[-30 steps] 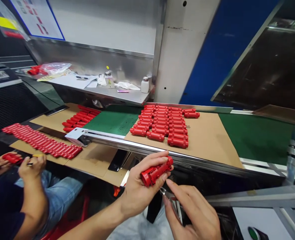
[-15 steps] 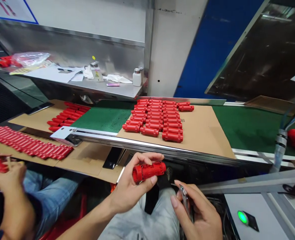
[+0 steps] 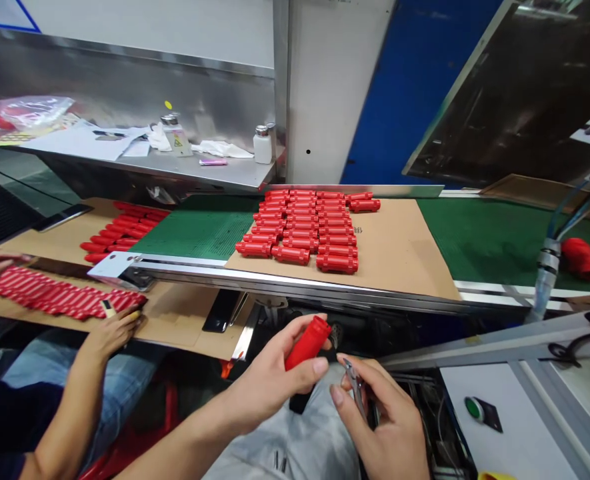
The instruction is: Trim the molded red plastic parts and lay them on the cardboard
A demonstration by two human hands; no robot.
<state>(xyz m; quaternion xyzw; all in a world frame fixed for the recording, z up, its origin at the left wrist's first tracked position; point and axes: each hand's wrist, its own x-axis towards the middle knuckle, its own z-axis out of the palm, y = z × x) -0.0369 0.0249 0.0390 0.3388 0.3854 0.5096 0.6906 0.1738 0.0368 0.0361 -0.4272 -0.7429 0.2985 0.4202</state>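
My left hand (image 3: pixel 279 380) is wrapped round a red plastic tube part (image 3: pixel 307 343). The part is tilted, its ringed end up and to the right, with a smooth side showing and its lower end hidden in my palm. Close by on the right, my right hand (image 3: pixel 387 417) grips small metal nippers (image 3: pixel 355 387), jaws pointing up and left toward the red part but apart from it. Their handles are mostly hidden by my fingers. Beyond my hands, several rows of similar red parts (image 3: pixel 299 235) lie on a cardboard sheet (image 3: pixel 399 253).
The cardboard rests on a green conveyor (image 3: pixel 195 227) with a metal edge rail. At left, a co-worker's hand (image 3: pixel 109 333) touches a row of red parts (image 3: pixel 59 290). A phone (image 3: pixel 221 311) lies near the lower board's edge. A cable conduit (image 3: pixel 547 273) stands at right.
The red part has been turned in my left hand: its slotted side faced up, now a smooth side shows and it tilts more steeply. The co-worker's hands have moved onto the row. The green lamp has dimmed.
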